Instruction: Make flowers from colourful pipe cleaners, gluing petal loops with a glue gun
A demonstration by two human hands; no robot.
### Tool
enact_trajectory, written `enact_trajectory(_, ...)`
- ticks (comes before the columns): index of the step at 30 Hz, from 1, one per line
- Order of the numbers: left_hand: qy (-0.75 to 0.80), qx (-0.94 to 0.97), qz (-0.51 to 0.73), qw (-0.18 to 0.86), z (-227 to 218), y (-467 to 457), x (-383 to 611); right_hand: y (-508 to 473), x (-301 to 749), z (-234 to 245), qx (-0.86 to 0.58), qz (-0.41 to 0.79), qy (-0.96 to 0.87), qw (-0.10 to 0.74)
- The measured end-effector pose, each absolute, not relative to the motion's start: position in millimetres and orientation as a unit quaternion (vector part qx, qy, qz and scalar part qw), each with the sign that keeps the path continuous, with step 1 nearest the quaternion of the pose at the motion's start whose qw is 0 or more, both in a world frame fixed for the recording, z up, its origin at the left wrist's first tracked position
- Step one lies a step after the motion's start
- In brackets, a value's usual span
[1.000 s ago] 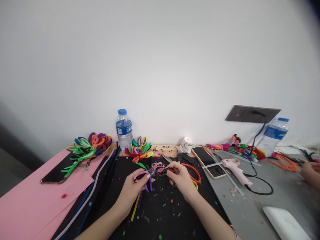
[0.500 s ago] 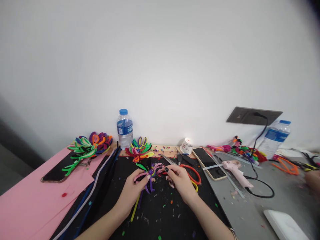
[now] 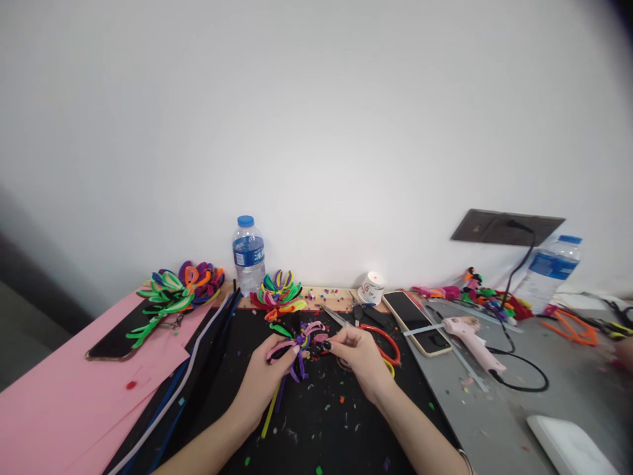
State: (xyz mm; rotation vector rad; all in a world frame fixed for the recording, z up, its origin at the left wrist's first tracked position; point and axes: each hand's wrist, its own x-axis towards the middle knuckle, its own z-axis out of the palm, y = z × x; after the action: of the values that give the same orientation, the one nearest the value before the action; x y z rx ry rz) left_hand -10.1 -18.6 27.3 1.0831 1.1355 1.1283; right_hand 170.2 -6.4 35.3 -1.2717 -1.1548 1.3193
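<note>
While the left hand (image 3: pixel 258 376) pinches a purple, pink and green pipe-cleaner flower (image 3: pixel 300 340) over a black mat (image 3: pixel 346 452), the right hand (image 3: pixel 361 359) sits at the flower's right side, thumb and finger drawn close — whether they grip a strand, I cannot tell. Red-handled scissors (image 3: pixel 392 343) lie just beyond the right hand; a water bottle (image 3: pixel 248 257) stands near the wall (image 3: pixel 316 132).

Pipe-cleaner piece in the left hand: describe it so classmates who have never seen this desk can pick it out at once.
Find the black mat, then the left hand over it. That hand holds the piece. Unlike the cluster beside the bottle, it is held, with a purple centre and purple strands.
</note>
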Motion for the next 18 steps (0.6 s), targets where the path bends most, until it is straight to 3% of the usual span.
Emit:
enact_trajectory(13,0.503,0.508,0.475,0.513,30.8,-19.2,-11.2,-8.9,165.2,33.5,-0.508,0.605,-0.416,0.451)
enact_trajectory(18,0.502,0.515,0.477,0.505,32.0,-19.7,-11.2,-9.3,164.9,35.6,-0.524,0.539,-0.492,0.439)
